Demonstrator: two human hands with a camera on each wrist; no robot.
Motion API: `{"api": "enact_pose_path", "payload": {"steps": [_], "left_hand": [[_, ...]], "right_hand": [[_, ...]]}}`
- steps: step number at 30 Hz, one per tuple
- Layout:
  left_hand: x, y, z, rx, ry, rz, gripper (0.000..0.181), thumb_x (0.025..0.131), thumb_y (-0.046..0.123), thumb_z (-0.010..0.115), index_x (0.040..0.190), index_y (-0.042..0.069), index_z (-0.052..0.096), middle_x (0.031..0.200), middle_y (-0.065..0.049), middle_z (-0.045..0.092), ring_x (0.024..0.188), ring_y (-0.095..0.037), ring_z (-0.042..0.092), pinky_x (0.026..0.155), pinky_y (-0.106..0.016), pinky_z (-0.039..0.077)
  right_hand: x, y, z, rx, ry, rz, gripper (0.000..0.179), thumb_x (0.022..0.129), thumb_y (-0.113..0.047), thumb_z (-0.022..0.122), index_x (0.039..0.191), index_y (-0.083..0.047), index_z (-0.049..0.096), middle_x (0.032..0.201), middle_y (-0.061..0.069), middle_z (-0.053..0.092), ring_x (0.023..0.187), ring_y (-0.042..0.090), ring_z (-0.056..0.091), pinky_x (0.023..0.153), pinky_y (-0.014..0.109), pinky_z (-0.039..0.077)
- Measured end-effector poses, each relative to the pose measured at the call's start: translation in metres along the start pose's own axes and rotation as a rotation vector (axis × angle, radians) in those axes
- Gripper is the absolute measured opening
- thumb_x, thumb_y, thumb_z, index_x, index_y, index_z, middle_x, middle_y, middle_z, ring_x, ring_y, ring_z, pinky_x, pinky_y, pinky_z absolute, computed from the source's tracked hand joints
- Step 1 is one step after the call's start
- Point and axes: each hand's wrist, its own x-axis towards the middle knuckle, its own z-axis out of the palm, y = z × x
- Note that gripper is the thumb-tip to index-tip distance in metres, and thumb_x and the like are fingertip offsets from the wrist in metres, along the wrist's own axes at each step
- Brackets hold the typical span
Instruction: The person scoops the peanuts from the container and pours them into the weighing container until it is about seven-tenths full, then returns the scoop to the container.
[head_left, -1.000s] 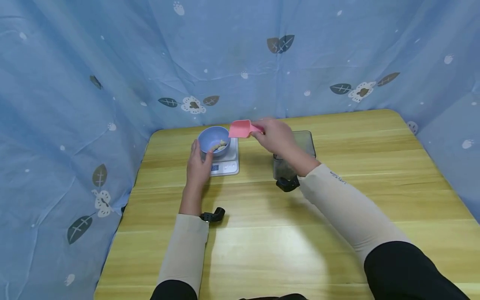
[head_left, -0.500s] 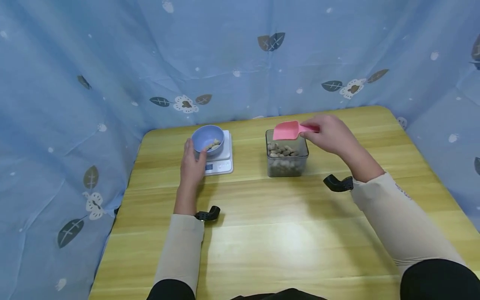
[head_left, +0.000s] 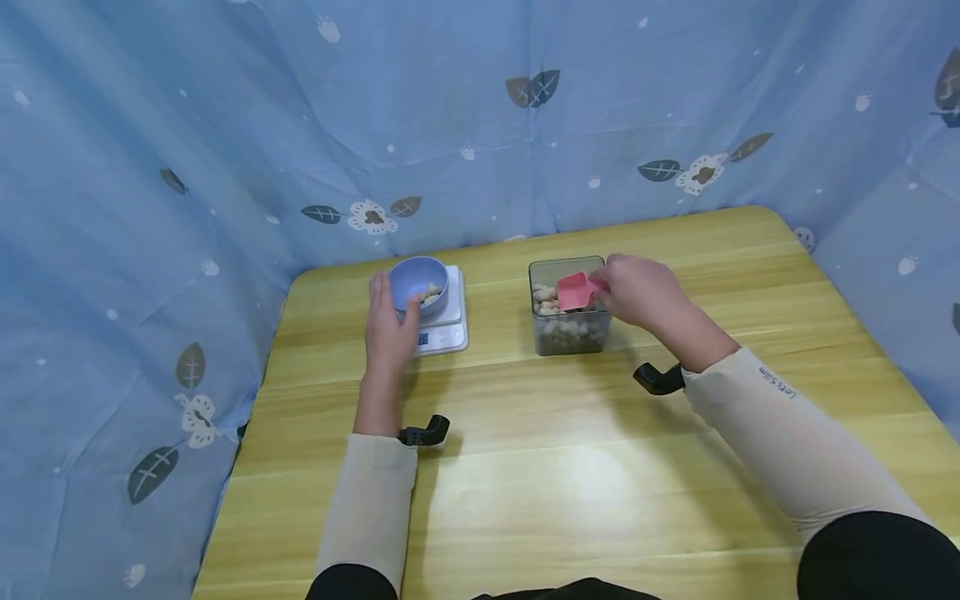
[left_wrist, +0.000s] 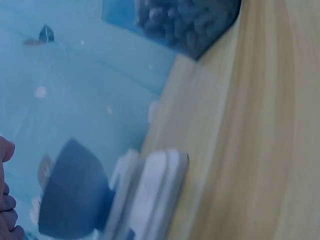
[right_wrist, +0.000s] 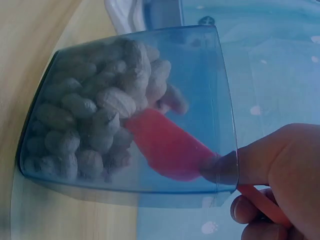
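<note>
My right hand grips the handle of a pink scoop. The scoop's blade is inside a clear grey container of unshelled peanuts, its tip against the nuts. In the right wrist view, the thumb lies over the scoop at the container's rim. At the left, a blue bowl with some peanuts in it stands on a white kitchen scale. My left hand is at the bowl's near left side, fingers spread from the thumb; the left wrist view shows a gap between hand and bowl.
A light wooden table carries the scale and the container, which stand apart near its far edge. Behind and beside it hangs a blue patterned curtain. A black wrist camera sits on each wrist.
My right hand has carried the scoop right, from beside the bowl to over the container, then lowered it into the peanuts. The left hand has stayed beside the bowl.
</note>
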Motion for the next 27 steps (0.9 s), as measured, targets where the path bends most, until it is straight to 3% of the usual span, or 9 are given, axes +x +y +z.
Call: {"api": "enact_pose_path", "payload": {"steps": [5, 11, 14, 18, 22, 27], "left_hand": [[-0.009, 0.027, 0.011, -0.043, -0.018, 0.154, 0.070, 0.102, 0.037, 0.047, 0.158, 0.008, 0.016, 0.166, -0.003, 0.008, 0.153, -0.021, 0.008, 0.124, -0.045, 0.015], [-0.023, 0.066, 0.042, -0.042, -0.197, 0.301, 0.069, 0.102, 0.047, 0.043, 0.159, 0.016, 0.017, 0.166, 0.002, 0.011, 0.152, -0.015, 0.011, 0.124, -0.041, 0.017], [-0.028, 0.079, 0.060, -0.010, -0.291, 0.332, 0.070, 0.102, 0.052, 0.039, 0.159, 0.019, 0.016, 0.165, 0.007, 0.009, 0.152, -0.011, 0.009, 0.124, -0.040, 0.019], [-0.033, 0.090, 0.078, 0.005, -0.362, 0.359, 0.068, 0.103, 0.051, 0.038, 0.159, 0.018, 0.019, 0.165, 0.009, 0.009, 0.152, -0.009, 0.009, 0.123, -0.039, 0.020], [-0.035, 0.096, 0.088, 0.009, -0.367, 0.380, 0.063, 0.104, 0.048, 0.037, 0.157, 0.015, 0.025, 0.165, 0.007, 0.014, 0.151, -0.009, 0.012, 0.123, -0.039, 0.022], [-0.035, 0.098, 0.092, 0.000, -0.359, 0.388, 0.063, 0.104, 0.048, 0.037, 0.157, 0.015, 0.027, 0.165, 0.006, 0.016, 0.151, -0.010, 0.014, 0.122, -0.040, 0.024]], "right_hand": [[0.001, 0.000, 0.004, 0.013, -0.015, 0.025, 0.012, 0.092, -0.013, 0.062, 0.096, -0.015, 0.074, 0.090, 0.009, 0.062, 0.075, 0.023, 0.054, 0.058, 0.037, 0.043], [0.002, -0.002, 0.004, 0.016, -0.038, 0.044, 0.011, 0.093, -0.013, 0.061, 0.086, -0.014, 0.070, 0.084, 0.007, 0.061, 0.070, 0.023, 0.051, 0.057, 0.035, 0.039], [0.002, -0.003, 0.005, 0.014, -0.041, 0.050, 0.011, 0.093, -0.012, 0.061, 0.088, -0.014, 0.071, 0.082, 0.006, 0.062, 0.068, 0.022, 0.052, 0.056, 0.035, 0.039], [0.002, -0.004, 0.008, 0.005, -0.027, 0.045, 0.009, 0.092, -0.013, 0.064, 0.089, -0.014, 0.072, 0.083, 0.006, 0.065, 0.069, 0.022, 0.053, 0.055, 0.036, 0.041], [0.001, -0.004, 0.010, -0.010, 0.013, 0.025, 0.008, 0.092, -0.013, 0.065, 0.088, -0.014, 0.071, 0.085, 0.007, 0.064, 0.070, 0.022, 0.054, 0.055, 0.036, 0.042], [0.001, 0.000, 0.013, -0.055, 0.104, -0.069, 0.009, 0.092, -0.015, 0.069, 0.098, -0.013, 0.074, 0.084, 0.008, 0.060, 0.067, 0.022, 0.055, 0.053, 0.035, 0.045]]}}
